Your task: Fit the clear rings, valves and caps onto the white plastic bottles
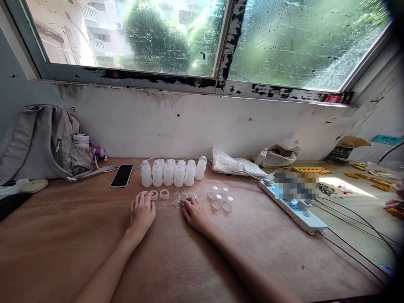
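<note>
Two pale rings and clear parts lie before the bottles, left hand and right hand curled there; whether either grips, I cannot tell; light fingertips suit them.

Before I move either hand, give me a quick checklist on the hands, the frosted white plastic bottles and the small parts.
1. Frosted white plastic bottles standing: ok, grouped beyond the hands.
2. Left hand free of the round translucent rings: not ok, it is right at one.
3. Right hand free of the small transparent pieces: not ok, it is right by them.
4. Either hand gripping a part: cannot tell.
5. Round clear plastic cups apart from right hand: ok, they sit to its right.
6. Long white power strip apart from both hands: ok, farther right.
</note>
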Demonstrator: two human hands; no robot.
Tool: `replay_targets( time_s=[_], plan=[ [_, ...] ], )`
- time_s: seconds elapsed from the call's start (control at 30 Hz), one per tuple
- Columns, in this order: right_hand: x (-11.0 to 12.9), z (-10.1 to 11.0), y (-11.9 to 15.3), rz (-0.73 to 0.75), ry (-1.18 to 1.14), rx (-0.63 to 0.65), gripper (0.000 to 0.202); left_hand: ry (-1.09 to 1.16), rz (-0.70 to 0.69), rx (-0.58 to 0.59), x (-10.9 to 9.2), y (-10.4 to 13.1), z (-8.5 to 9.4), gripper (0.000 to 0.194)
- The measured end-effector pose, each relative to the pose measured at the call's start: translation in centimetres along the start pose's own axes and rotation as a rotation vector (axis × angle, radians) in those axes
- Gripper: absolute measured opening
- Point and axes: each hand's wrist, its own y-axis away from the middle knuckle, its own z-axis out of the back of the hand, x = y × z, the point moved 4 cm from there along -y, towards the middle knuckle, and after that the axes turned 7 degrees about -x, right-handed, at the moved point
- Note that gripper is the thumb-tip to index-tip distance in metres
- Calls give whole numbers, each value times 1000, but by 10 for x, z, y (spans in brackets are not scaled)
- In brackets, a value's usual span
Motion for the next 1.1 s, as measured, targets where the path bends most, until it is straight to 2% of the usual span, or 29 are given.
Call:
replay_targets(
  time_s=[0.1,0.2,0.3,0.43,0.53,0.67,0.77,0.87,1.03,1.1],
  plan=[
    [1,0,0,-3,33,2,26,-51,50,7,21,-4,-7,30],
    [1,-2,1,-13,41,12,32,38,52,31,29,-4,-14,31],
    [2,-3,0,-25,69,30,33,207,33,6,18,-3,-14,27],
    [7,-4,-1,-71,130,35,27,372,-44,-27,-9,3,-11,25],
    [12,-7,0,-101,189,12,24,459,-85,73,-24,11,-13,28],
    [16,-10,-2,-106,222,-15,23,543,-169,255,-35,18,-18,30],
    [16,-9,-3,-86,178,-23,17,570,-213,289,-37,19,-16,34],
    [13,-5,-3,-85,69,-57,13,616,-164,297,-35,19,-17,37],
    [10,0,2,-114,-216,-84,15,744,27,329,-29,21,-23,40],
    [10,0,3,-126,-274,-85,17,748,36,336,-29,21,-24,44]
  ],
)
